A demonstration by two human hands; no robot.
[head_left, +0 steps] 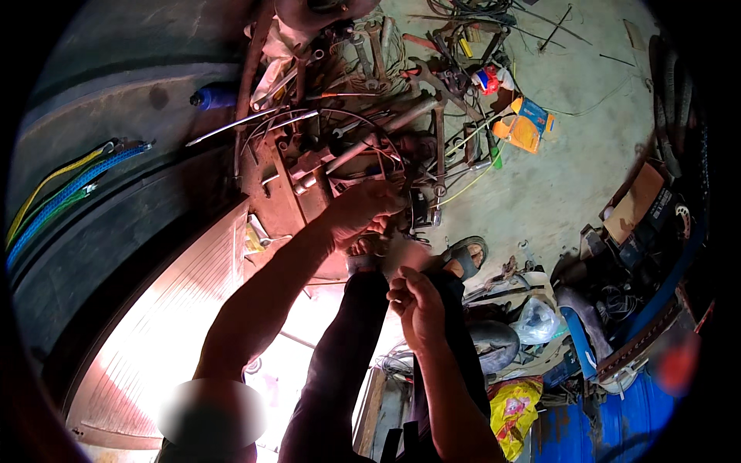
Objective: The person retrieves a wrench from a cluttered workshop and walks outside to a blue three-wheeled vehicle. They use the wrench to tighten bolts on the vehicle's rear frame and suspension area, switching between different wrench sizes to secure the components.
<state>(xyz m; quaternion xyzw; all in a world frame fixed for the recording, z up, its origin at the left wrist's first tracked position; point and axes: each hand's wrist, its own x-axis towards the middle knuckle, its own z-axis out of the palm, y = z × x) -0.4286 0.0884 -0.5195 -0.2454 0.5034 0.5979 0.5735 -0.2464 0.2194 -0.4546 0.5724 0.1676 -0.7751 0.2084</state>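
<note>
Left hand (367,208) curls its fingers narrowly over the near side of the tool heap (351,155), and the right hand (417,305) is nearer the body, thumb close to fingertips; whether either holds anything I cannot tell, since a blur covers the gap. Close two-handed work seems in hand, near a long spanner (440,154) at the heap's right; the next move probably calls for steady fingertips
</note>
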